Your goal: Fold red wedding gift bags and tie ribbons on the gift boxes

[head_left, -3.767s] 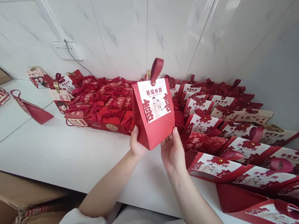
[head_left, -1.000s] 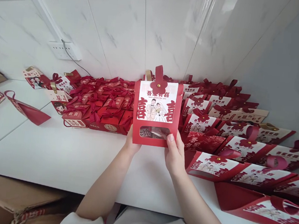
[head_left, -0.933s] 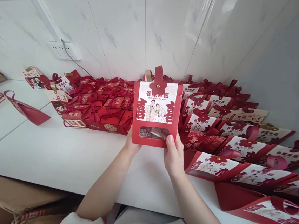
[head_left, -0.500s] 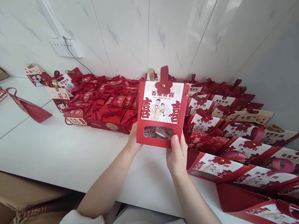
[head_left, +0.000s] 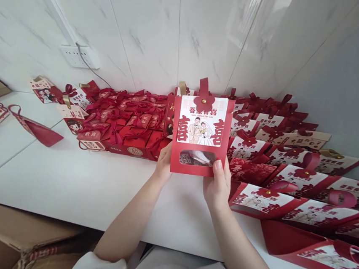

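I hold a red gift bag (head_left: 201,132) upright above the white table (head_left: 76,183), its front facing me. It has a white label with a cartoon couple, a small clear window low down and a red strap closed with a flower snap on top. My left hand (head_left: 163,167) grips the bag's lower left edge, fingers behind it. My right hand (head_left: 218,187) grips the lower right corner, thumb pressed on the front beside the window.
Several matching red bags (head_left: 290,170) lie in rows at the right. A cluster of small red ribboned boxes (head_left: 120,124) sits behind on the left. Loose bags (head_left: 37,129) lie at far left. Cardboard boxes (head_left: 7,236) stand below the table edge. A tiled wall with a socket (head_left: 79,56) lies behind.
The bag has turned from an angled view to face me squarely, its strap now snapped down on the front. Both hands and the bag have drifted slightly right.
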Demonstrator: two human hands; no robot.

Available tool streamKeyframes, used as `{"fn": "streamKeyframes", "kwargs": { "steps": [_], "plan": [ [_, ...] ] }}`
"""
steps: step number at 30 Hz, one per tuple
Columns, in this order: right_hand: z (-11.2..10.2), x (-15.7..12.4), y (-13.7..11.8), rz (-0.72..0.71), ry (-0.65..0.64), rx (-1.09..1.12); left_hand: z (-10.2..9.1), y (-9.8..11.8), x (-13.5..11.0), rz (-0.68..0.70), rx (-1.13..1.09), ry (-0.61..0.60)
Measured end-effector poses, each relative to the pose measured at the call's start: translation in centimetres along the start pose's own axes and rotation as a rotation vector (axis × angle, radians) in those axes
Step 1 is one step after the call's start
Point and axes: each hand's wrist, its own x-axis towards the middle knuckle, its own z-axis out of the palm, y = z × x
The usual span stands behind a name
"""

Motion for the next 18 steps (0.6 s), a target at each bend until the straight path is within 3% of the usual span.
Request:
{"fn": "streamKeyframes", "kwargs": {
  "steps": [5,11,15,18],
  "plan": [
    [0.1,0.9,-0.6,0.082,0.104,0.102,1.4,0.8,-0.4,0.087,0.07,0.013],
    [-0.1,1.4,-0.9,0.23,0.196,0.209,1.6,1.4,-1.2,0.075,0.021,-0.225],
    [-0.1,1.1,-1.2,0.183,0.18,0.192,1.0,1.5,-1.1,0.057,0.075,-0.224],
    [-0.2,1.0,-1.3,0.103,0.142,0.04,1.4,1.6,-1.1,-0.037,0.007,-0.198]
  ]
}}
